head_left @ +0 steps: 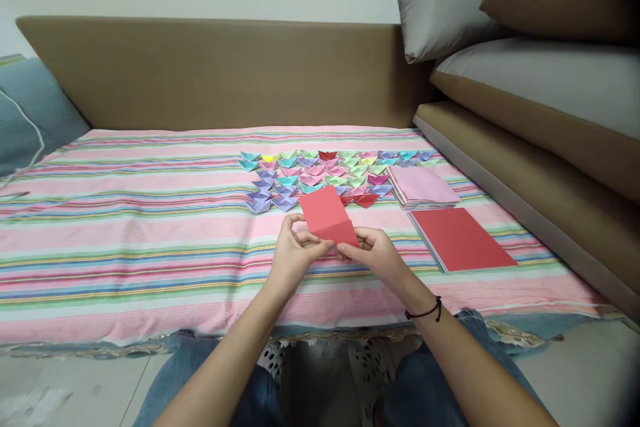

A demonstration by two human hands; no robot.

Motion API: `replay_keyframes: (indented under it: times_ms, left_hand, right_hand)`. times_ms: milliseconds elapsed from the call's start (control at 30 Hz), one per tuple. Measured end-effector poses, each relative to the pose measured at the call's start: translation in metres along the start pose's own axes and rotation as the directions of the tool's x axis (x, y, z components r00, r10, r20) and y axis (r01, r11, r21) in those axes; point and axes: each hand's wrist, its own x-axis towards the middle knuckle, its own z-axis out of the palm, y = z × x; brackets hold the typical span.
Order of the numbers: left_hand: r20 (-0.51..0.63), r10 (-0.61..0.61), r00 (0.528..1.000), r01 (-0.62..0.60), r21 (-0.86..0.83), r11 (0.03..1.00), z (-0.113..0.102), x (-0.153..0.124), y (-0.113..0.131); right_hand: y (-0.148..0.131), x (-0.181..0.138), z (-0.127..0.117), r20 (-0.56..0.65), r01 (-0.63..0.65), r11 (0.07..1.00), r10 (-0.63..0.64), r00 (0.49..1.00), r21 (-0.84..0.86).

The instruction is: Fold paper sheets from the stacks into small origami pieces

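Note:
A folded sheet of red paper [327,215] is held up just above the striped cloth [125,240]. My left hand [295,257] pinches its near left edge, fingers closed. My right hand [375,255], with a black band on the wrist, pinches the near right edge. Beyond the sheet lie several small folded paper boats [320,173] in many colours, set out in rows.
Two stacks of paper sheets lie to the right: a pink-topped one [423,187] and a red-topped one [460,239]. Brown and grey cushions [530,80] are piled at the right. A brown backrest [225,73] runs along the far side. My knees are below the cloth's edge.

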Motion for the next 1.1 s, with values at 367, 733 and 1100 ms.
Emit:
replay_keyframes:
  times_ms: [367,733,1100]
  left_hand:
    - [-0.037,0.037,0.999,-0.038,-0.028,0.999,0.001,0.004,0.002]
    - [-0.167,0.063,0.984,-0.083,-0.115,0.99,-0.013,0.011,0.007]
    - [-0.256,0.12,0.959,-0.171,-0.185,0.968,-0.04,0.022,0.022]
  right_hand:
    - [0.001,0.001,-0.004,-0.058,0.0,0.999,-0.003,0.998,-0.04]
    - [-0.002,0.002,-0.003,-0.091,-0.038,0.999,0.039,0.995,0.014]
    - [0.002,0.002,-0.028,-0.195,-0.02,1.0,0.02,0.981,0.0]
